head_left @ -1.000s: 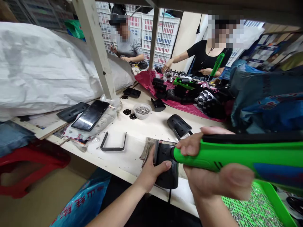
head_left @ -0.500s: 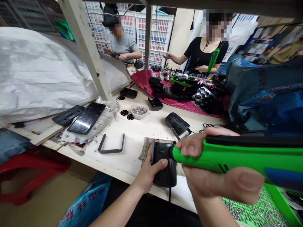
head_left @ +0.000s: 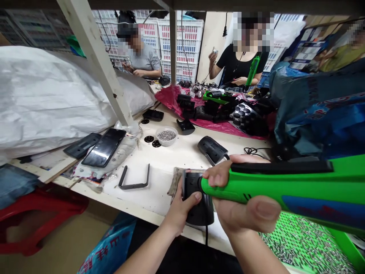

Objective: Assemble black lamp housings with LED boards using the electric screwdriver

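Note:
My left hand (head_left: 182,209) grips a black plastic housing (head_left: 203,213) at the table's front edge, thumb on top; a black cable hangs from it. Wrapped around a green electric screwdriver (head_left: 262,179) is my right hand (head_left: 239,205). The tool's nose meets the top of the housing; its bit is hidden. Under the housing lies a folded cloth (head_left: 176,182). A similar black housing (head_left: 212,150) with a cable rests just beyond. To the left is a dark U-shaped bracket (head_left: 134,185).
A bowl of small metal parts (head_left: 167,136) stands mid-table, near black discs (head_left: 148,139). A green tray (head_left: 342,243) of screws sits at lower right, a phone (head_left: 104,148) at left. A slanted post (head_left: 97,57) rises at left. Two people work across the table.
The screwdriver and my right hand have shifted slightly left, its nose now further over the housing. A person across the table has raised a hand holding a small object.

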